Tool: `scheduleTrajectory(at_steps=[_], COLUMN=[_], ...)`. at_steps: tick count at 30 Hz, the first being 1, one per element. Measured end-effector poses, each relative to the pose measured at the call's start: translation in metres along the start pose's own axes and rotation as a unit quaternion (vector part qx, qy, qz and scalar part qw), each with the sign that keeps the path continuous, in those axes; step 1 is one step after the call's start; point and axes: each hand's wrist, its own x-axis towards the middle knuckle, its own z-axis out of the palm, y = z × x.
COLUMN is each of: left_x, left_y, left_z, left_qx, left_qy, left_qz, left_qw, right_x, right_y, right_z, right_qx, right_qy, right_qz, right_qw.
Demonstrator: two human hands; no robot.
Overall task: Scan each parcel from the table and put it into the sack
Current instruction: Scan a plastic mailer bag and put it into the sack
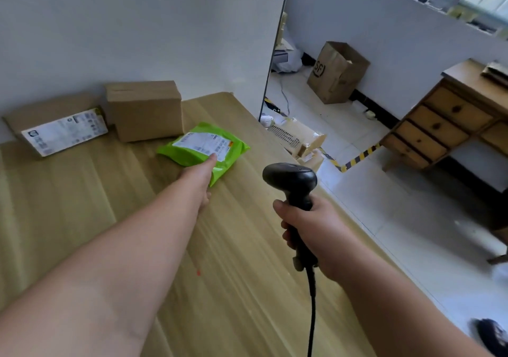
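Note:
A green plastic parcel [204,146] with a white label lies on the wooden table [82,205] near its right edge. My left hand [199,177] grips the parcel's near edge, thumb on the label. My right hand [313,233] holds a black corded barcode scanner [291,183] upright, its head facing the parcel from the right. Two cardboard box parcels stand at the back by the wall: a plain one [145,109] and a flat one with a white label [57,128]. No sack is in view.
The white wall runs behind the table. To the right the floor drops away, with flattened cardboard [299,139], yellow-black tape [357,158], an open brown carton [336,71] and a wooden chest of drawers [445,128].

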Motion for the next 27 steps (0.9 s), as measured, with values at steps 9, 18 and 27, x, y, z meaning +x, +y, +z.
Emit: scheduleTrajectory(at_steps=[9, 18, 27], left_x=[0.007, -0.167, -0.291], left_y=[-0.023, -0.091, -0.113], left_z=[-0.004, -0.03, -0.011], left_qx=[-0.076, -0.155, -0.088], left_qy=[0.034, 0.002, -0.046], left_qz=[-0.007, 0.047, 0.048], left_qw=[0.997, 0.987, 0.994], right_x=[0.019, -0.016, -0.064], right_y=[0.017, 0.011, -0.018], right_z=[-0.024, -0.039, -0.057], right_qx=[0.039, 0.129, 0.15], right_qy=[-0.056, -0.033, -0.037], right_qz=[0.003, -0.018, -0.092], right_qw=[0.998, 0.991, 0.984])
